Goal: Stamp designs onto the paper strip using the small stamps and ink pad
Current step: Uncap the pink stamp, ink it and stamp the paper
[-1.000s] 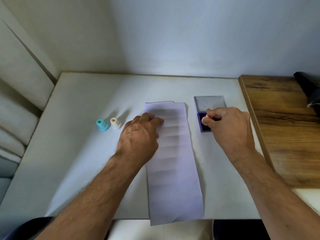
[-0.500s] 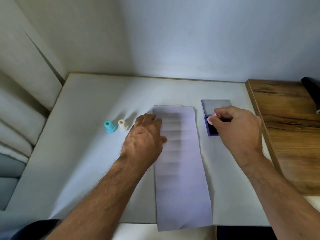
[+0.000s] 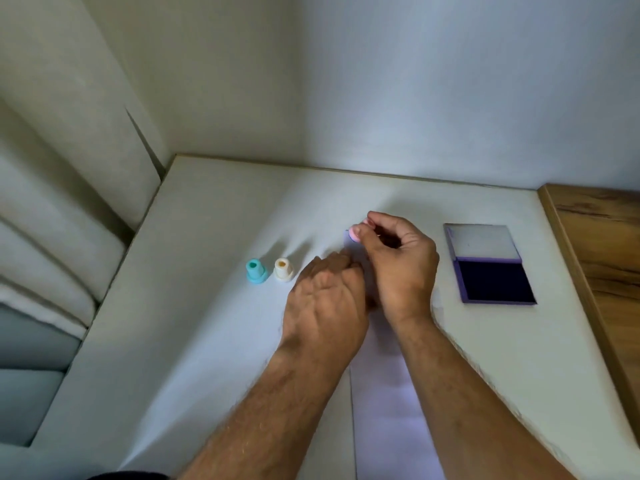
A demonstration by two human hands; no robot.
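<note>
Fingers (image 3: 363, 233) of my right hand (image 3: 401, 268) pinch a pink stamp (image 3: 355, 234) at the far end of the paper strip (image 3: 384, 393), which runs toward me down the white tabletop (image 3: 207, 323). My left hand (image 3: 325, 306) lies palm down on the strip's left edge, fingers together and extended. A teal stamp (image 3: 256, 270) and a cream stamp (image 3: 283, 269) stand side by side left of the strip; the open ink pad (image 3: 491, 268) lies apart to the right.

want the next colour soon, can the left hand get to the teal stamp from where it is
Probably yes. The left hand rests on the paper strip, and the teal stamp stands upright just to its left. Only the cream stamp stands between them, easy to reach over or around.
</note>
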